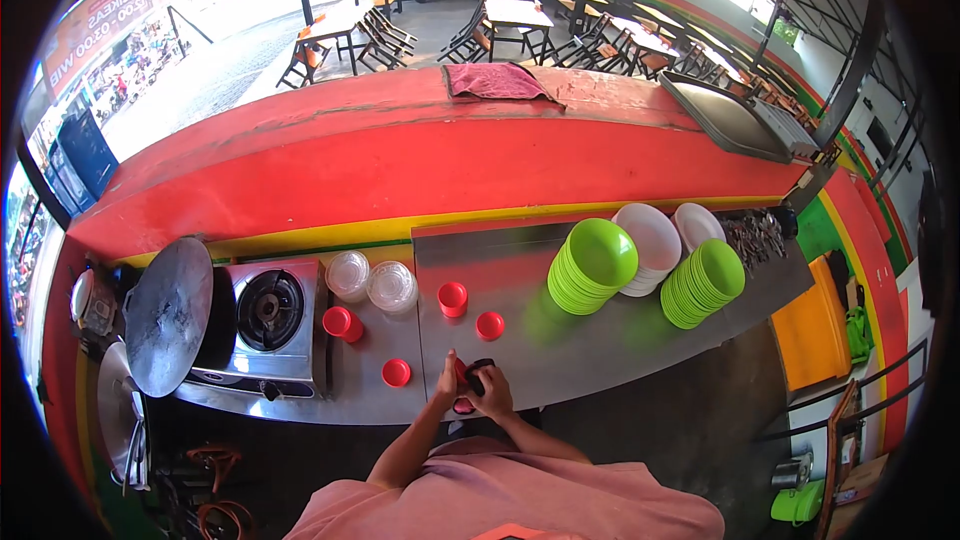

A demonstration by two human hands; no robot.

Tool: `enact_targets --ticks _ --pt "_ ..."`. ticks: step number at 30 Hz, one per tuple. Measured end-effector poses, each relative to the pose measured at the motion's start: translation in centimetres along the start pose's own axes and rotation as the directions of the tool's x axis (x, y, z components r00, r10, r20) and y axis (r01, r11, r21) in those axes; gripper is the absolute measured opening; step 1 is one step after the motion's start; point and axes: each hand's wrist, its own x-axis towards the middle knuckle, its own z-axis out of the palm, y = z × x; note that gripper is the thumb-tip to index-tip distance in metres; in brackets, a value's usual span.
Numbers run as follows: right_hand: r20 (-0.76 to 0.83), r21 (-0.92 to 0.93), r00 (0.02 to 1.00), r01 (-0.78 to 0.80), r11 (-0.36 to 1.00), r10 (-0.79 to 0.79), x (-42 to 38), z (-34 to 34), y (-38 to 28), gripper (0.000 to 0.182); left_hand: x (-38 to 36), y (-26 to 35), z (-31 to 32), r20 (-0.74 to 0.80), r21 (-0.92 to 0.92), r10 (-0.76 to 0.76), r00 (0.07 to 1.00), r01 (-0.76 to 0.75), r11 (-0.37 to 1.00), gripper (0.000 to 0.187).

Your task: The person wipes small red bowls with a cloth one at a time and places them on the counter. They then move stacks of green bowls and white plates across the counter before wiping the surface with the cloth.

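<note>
My left hand (448, 381) is wrapped round a small red cup (461, 370) in front of my body, at the counter's near edge. A dark cloth (478, 371) is gripped in my right hand (491, 396) and pressed against that cup. Below the fingers a bit of pinkish red (463, 406) shows, its shape mostly covered. Ahead of my hands stand red cups: a stack (453, 300) and another cup (490, 326) just to its right. Farther left are a leaning red stack (342, 324) and a red cup (396, 373) near the front edge.
On the steel counter (520, 270), clear plastic containers (392, 286) sit beside a gas stove (270, 310) and a big wok (170, 315). To the right are green bowl stacks (593, 265), white plates (648, 250) and cutlery (755, 238). A red wall (400, 160) rises behind.
</note>
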Motion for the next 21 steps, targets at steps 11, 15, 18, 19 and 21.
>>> enact_targets --ticks 11,15,18,19,21 --pt "0.030 0.146 0.999 0.025 0.989 -0.030 -0.1 0.0 0.9 0.033 -2.4 0.9 0.6 -0.005 0.035 0.051 0.999 -0.051 0.998 0.080" --pt "0.120 0.219 0.993 -0.035 0.975 0.009 -0.5 0.3 1.7 0.032 -2.2 0.7 0.8 -0.064 0.076 0.047 0.997 -0.043 0.996 0.085" --pt "0.195 0.282 0.978 -0.130 0.951 0.076 -0.6 0.5 1.9 0.038 -1.7 0.3 0.6 -0.110 0.155 0.092 0.990 -0.075 0.985 0.084" --pt "0.192 0.315 0.977 -0.150 0.937 0.092 -0.7 0.8 2.0 0.042 -1.4 0.1 0.5 -0.118 0.189 0.115 0.986 -0.092 0.978 0.083" --pt "0.175 0.337 0.981 -0.144 0.930 0.089 -0.9 1.3 2.2 0.048 -2.3 0.4 0.8 -0.110 0.241 0.154 0.982 -0.124 0.963 0.081"
